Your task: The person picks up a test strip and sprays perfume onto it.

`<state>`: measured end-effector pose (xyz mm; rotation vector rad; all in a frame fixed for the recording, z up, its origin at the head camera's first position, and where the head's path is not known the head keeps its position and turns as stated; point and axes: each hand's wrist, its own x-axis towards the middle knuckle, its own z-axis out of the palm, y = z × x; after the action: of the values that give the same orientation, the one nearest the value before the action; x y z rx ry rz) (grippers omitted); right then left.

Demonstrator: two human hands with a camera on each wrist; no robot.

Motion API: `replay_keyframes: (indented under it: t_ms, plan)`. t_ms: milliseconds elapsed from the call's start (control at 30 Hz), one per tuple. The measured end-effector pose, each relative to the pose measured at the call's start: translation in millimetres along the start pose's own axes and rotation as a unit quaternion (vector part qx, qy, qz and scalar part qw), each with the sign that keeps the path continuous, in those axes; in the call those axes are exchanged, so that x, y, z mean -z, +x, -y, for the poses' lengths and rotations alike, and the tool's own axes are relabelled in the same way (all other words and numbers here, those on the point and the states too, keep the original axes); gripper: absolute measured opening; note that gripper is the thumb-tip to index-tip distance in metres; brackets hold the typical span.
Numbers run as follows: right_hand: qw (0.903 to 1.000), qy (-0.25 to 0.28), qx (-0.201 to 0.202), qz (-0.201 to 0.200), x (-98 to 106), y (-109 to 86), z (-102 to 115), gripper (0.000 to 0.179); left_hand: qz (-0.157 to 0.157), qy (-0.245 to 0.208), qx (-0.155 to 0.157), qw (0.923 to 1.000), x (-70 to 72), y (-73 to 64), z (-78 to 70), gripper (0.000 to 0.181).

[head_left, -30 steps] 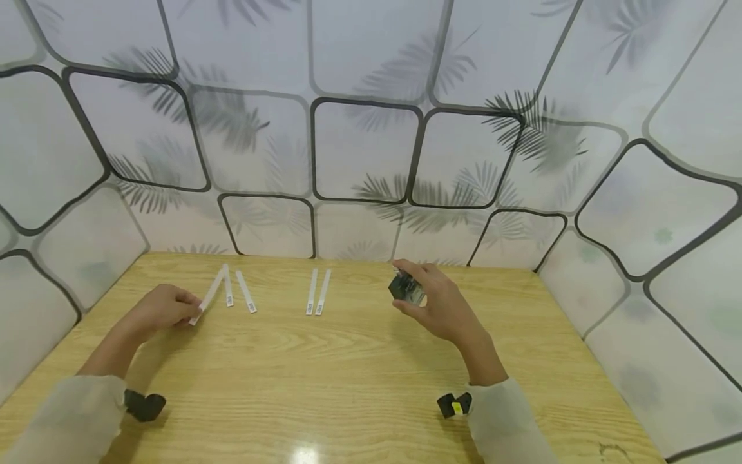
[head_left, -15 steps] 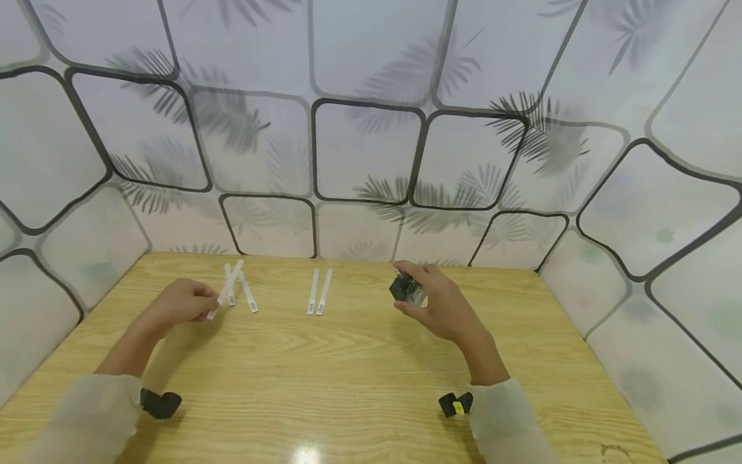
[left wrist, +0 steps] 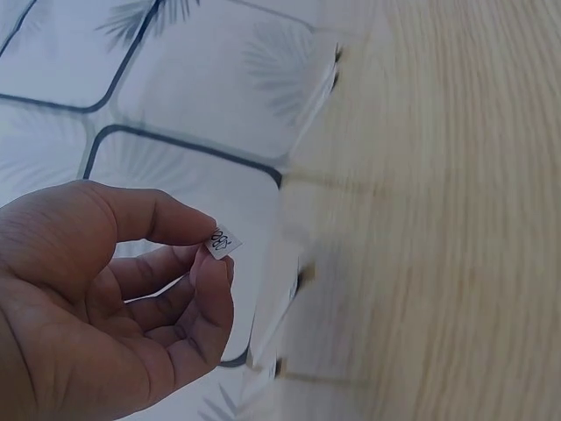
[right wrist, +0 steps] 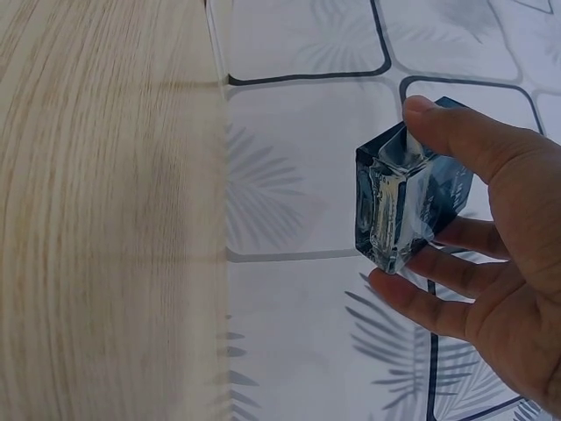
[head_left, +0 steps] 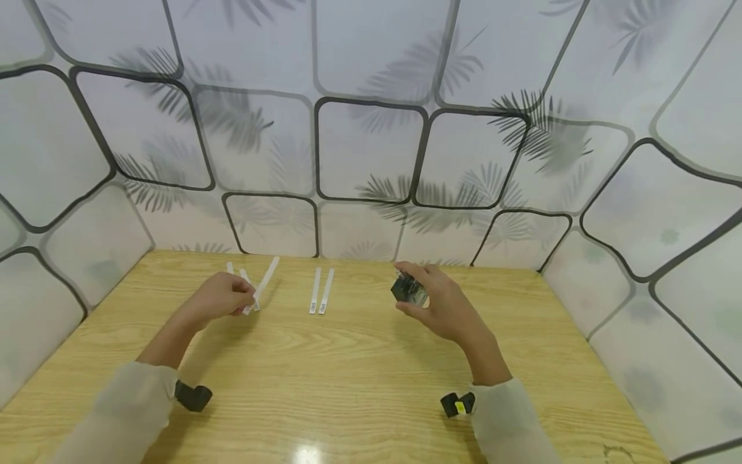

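Observation:
My left hand (head_left: 217,298) pinches a white paper strip, a perfume test strip (head_left: 268,274), between thumb and finger, its far end slanting up to the right. In the left wrist view, the strip's printed end (left wrist: 224,242) pokes out at the fingertips. Two more test strips (head_left: 230,267) lie behind that hand, partly covered by it. To the right, a pair of strips (head_left: 315,291) rests on the table side by side. My right hand (head_left: 445,310) grips a dark, clear-glass perfume bottle (right wrist: 405,193), held above the table and tilted.
The wood-grain table (head_left: 324,380) runs back to a wall covering (head_left: 371,154) patterned with leaves and dark rounded outlines. Side panels close in on the left and right. A small black device (head_left: 194,396) sits at each wrist.
My left hand has carried its test strip rightward, past the two strips lying at the left and toward the pair in the middle. The right hand stays in place with the bottle.

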<state>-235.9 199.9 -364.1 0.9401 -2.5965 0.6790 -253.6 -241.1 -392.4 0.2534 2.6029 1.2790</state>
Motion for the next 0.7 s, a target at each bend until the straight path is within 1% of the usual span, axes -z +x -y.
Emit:
replay_keyframes:
  t_ms: [67, 167, 500, 700]
  plan:
    - [1.0, -0.001, 0.0, 0.0, 0, 0.0, 0, 0.074, 0.002, -0.003, -0.005, 1.0, -4.5, 3.6, -5.5, 0.025]
    - [1.0, -0.003, 0.001, 0.0, 0, 0.1, -2, 0.074, 0.004, -0.011, -0.007, 0.9999, -11.5, 8.0, -14.2, 0.028]
    - [1.0, -0.001, 0.003, 0.001, 0, 0.8, -2, 0.074, 0.026, -0.027, -0.022, 0.999, -31.4, 20.8, -40.6, 0.025]
    - [1.0, 0.0, -0.002, 0.005, 1, 1.4, -3, 0.074, 0.035, -0.027, -0.046, 0.9979, -44.3, 28.3, -55.5, 0.021]
